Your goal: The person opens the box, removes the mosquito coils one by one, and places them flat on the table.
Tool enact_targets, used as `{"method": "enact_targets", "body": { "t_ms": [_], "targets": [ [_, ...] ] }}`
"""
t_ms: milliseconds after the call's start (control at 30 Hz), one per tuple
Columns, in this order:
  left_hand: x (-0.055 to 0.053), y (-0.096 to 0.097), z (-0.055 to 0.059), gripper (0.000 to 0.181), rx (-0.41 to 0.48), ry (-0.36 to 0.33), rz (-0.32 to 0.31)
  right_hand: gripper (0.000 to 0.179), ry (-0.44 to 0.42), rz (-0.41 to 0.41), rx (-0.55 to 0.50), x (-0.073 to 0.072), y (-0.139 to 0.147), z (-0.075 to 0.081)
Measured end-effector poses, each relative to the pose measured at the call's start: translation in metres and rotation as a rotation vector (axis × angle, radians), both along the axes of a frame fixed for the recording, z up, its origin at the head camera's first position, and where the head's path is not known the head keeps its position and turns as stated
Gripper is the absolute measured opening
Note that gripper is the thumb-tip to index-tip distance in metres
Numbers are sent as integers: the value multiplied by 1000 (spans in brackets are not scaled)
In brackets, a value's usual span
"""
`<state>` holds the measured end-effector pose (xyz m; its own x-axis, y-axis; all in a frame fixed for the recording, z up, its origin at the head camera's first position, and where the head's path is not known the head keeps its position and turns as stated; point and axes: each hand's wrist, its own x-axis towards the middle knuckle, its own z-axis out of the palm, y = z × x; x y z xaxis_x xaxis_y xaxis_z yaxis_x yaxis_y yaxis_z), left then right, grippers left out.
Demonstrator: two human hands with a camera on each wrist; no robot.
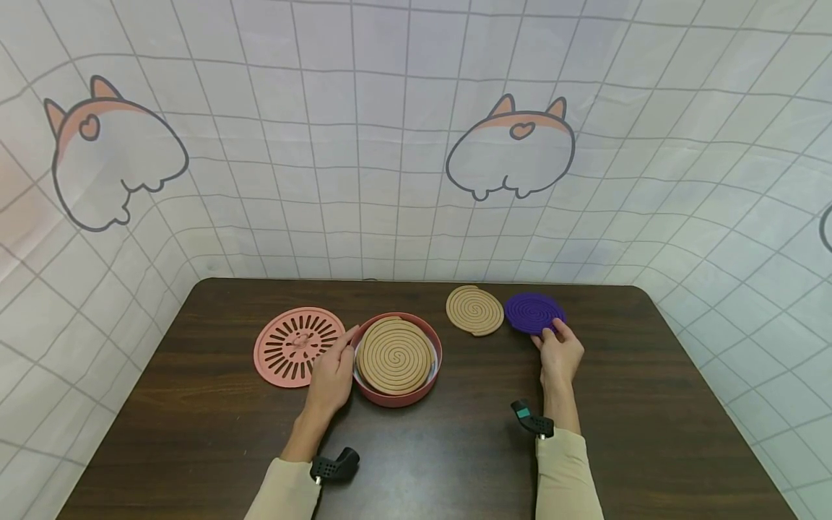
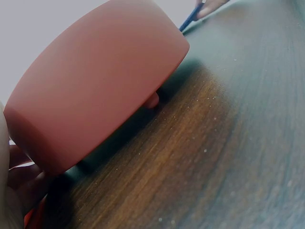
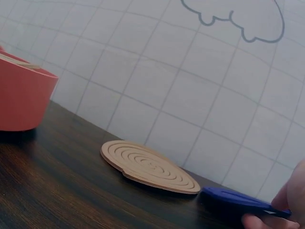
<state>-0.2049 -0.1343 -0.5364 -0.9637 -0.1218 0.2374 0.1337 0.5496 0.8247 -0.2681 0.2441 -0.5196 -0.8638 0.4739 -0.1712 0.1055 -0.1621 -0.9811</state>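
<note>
My left hand (image 1: 333, 375) holds the left side of a round red mosquito coil box (image 1: 398, 401), fingers along its wall. In the left wrist view the box's smooth wall (image 2: 100, 81) fills much of the picture, with a small foot beneath. Inside the box lies a tan mosquito coil (image 1: 395, 357), nearly as wide as the rim. At the right, my right hand (image 1: 560, 354) pinches the near edge of a purple mosquito coil (image 1: 531, 312) between thumb and fingers. Another tan mosquito coil (image 3: 147, 164) lies flat on the table just left of the purple one.
A pink slotted lid (image 1: 286, 361) lies on the table left of the box, partly behind my left hand. The dark wooden table (image 1: 429, 462) ends at the back against a white grid-patterned curtain (image 1: 390, 180), which also closes off both sides.
</note>
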Motion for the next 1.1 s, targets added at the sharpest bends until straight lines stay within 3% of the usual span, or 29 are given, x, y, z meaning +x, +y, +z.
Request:
{"method": "enact_targets", "body": {
  "t_ms": [267, 667, 900, 1100],
  "targets": [
    [0, 0, 0, 43, -4, 3, -4, 59, 9, 59, 33, 1, 1, 1],
    [0, -1, -1, 43, -7, -1, -1, 53, -46, -76, 217, 4, 0, -2],
    [0, -1, 1, 43, -2, 5, -4, 39, -79, -82, 391, 3, 2, -6],
    [0, 0, 1, 43, -3, 5, -5, 34, -68, -70, 414, 2, 4, -7]
  ]
}}
